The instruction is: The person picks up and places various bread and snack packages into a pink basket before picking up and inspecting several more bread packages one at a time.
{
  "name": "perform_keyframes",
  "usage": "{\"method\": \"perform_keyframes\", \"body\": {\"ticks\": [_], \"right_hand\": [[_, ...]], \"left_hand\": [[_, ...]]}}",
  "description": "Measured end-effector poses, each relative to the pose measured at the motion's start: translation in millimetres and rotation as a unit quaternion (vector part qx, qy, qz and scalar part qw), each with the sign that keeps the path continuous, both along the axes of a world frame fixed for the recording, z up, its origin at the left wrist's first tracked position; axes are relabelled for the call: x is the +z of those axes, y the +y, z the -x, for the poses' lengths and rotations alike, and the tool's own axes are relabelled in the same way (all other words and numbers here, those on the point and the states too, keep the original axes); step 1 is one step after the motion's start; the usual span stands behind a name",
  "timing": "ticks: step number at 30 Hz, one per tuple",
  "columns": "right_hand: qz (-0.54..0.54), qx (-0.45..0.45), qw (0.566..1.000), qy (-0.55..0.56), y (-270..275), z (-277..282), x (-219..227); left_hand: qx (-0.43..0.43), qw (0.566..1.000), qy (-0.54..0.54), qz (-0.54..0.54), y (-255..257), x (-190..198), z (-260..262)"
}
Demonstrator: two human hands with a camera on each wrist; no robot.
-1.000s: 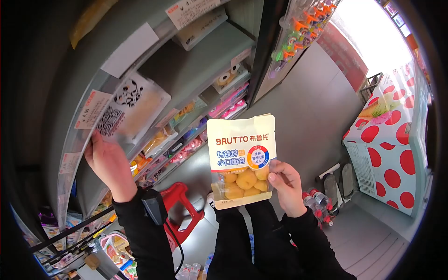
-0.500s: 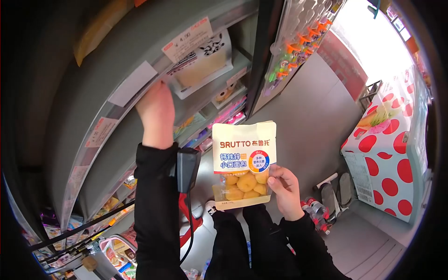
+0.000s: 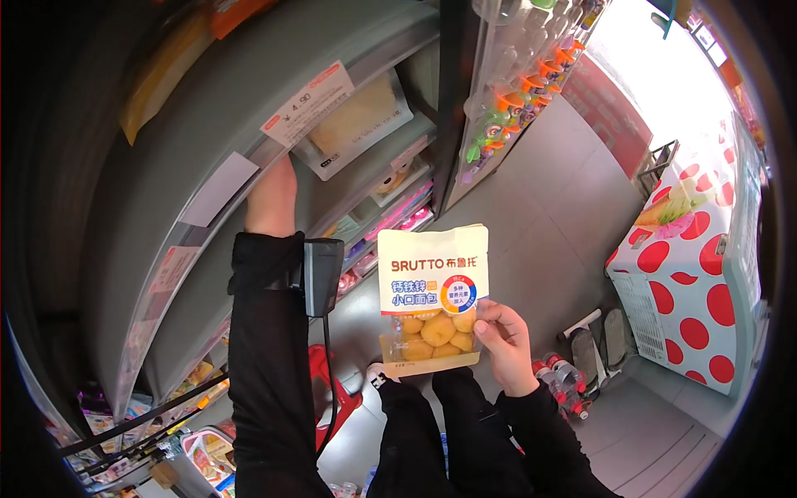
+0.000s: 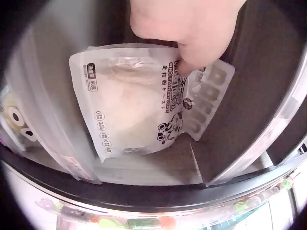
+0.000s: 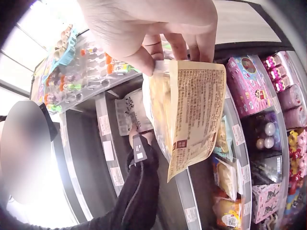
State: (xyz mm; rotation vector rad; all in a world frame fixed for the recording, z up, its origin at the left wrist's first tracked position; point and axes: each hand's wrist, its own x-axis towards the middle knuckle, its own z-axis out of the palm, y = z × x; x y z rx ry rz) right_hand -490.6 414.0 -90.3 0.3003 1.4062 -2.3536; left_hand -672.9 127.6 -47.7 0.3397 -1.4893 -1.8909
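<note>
My right hand (image 3: 510, 353) pinches the lower right edge of a cream BRUTTO bag of small round breads (image 3: 427, 270), held upright with its front facing me. In the right wrist view the bag's printed back (image 5: 199, 105) shows, thumb on one side and fingers on the other. My left hand (image 4: 192, 28) reaches under a shelf edge, and its fingers are hidden in the head view. In the left wrist view its thumb and curled finger grip the edge of a whole wheat toast bag (image 4: 129, 105) with a panda print, lying on the shelf.
A pale package with rounded windows (image 4: 211, 96) lies beside the toast bag. Price tags (image 3: 307, 104) line the curved shelf edge. Lollipops (image 3: 519, 100) hang at the shelf end. A polka-dotted freezer (image 3: 685, 274), bottles (image 3: 564, 382) and a red stool (image 3: 332, 398) stand around me.
My left hand has moved the toast bag up and rightward into the shelf, and its panda end has passed out of the head view. The right hand keeps the bread bag nearly still.
</note>
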Motion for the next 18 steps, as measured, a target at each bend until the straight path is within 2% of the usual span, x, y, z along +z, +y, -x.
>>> {"method": "perform_keyframes", "body": {"ticks": [1, 2, 3, 4, 6, 7, 8, 9, 10, 11, 12, 13, 14, 15, 16, 17, 18], "right_hand": [[0.0, 0.002, 1.0, 0.0, -1.8, -0.5, 1.2], [0.002, 0.005, 1.0, 0.002, -3.6, -0.7, 2.9], [0.004, 0.008, 1.0, 0.005, -5.1, -1.1, 3.6], [0.004, 0.009, 1.0, 0.004, -6.4, -1.6, 3.3], [0.004, 0.011, 1.0, 0.009, -9.2, -3.6, -0.7], [0.004, 0.013, 1.0, 0.008, -10.0, -4.2, -1.2], [-0.002, 0.013, 1.0, 0.003, -10.7, -5.0, -1.8], [-0.008, 0.013, 1.0, -0.001, -11.7, -5.4, -1.9], [-0.008, 0.015, 1.0, -0.002, -13.1, -5.7, -1.6], [-0.004, 0.009, 1.0, 0.011, -15.2, -5.8, -0.5], [0.0, 0.003, 1.0, 0.024, -17.5, -5.9, 1.0], [0.0, 0.006, 1.0, 0.024, -19.3, -5.5, 2.9], [0.001, -0.003, 0.999, 0.048, -21.9, -4.8, 7.1], [0.001, -0.013, 0.997, 0.073, -25.1, -3.1, 11.5], [0.003, -0.011, 0.997, 0.074, -28.6, 0.7, 15.4], [-0.004, -0.014, 0.994, 0.109, -33.2, 5.1, 19.0], [-0.012, -0.017, 0.989, 0.144, -38.0, 9.7, 23.3]], "left_hand": [[0.002, 1.0, 0.0, 0.0, -5.7, 0.9, -5.1], [0.057, 0.931, -0.151, 0.326, -14.7, 2.1, -13.7], [0.102, 0.735, -0.281, 0.608, -20.6, 1.3, -22.3], [0.102, 0.735, -0.283, 0.607, -13.6, 14.6, -31.3], [0.083, 0.635, -0.437, 0.632, -3.2, 36.3, -46.9], [0.083, 0.634, -0.439, 0.632, -7.7, 31.8, -49.7], [0.069, 0.774, -0.367, 0.512, -17.0, 21.5, -53.2], [0.052, 0.884, -0.279, 0.372, -28.7, 8.5, -56.8], [0.034, 0.959, -0.179, 0.217, -40.3, -4.3, -60.4], [0.015, 0.996, -0.07, 0.054, -46.7, -8.2, -63.7], [-0.005, 0.993, 0.042, -0.111, -54.0, -11.3, -67.3], [-0.002, 0.993, 0.042, -0.111, -61.6, -14.2, -75.5], [0.094, 0.948, -0.142, 0.27, -64.4, -7.5, -87.8], [0.172, 0.722, -0.301, 0.599, -68.4, -2.0, -97.6], [0.175, 0.721, -0.302, 0.599, -75.7, -3.5, -102.7], [0.139, 0.938, -0.174, 0.264, -85.8, -9.8, -107.9], [0.079, 0.99, -0.013, -0.117, -94.2, -11.5, -113.8]]}}
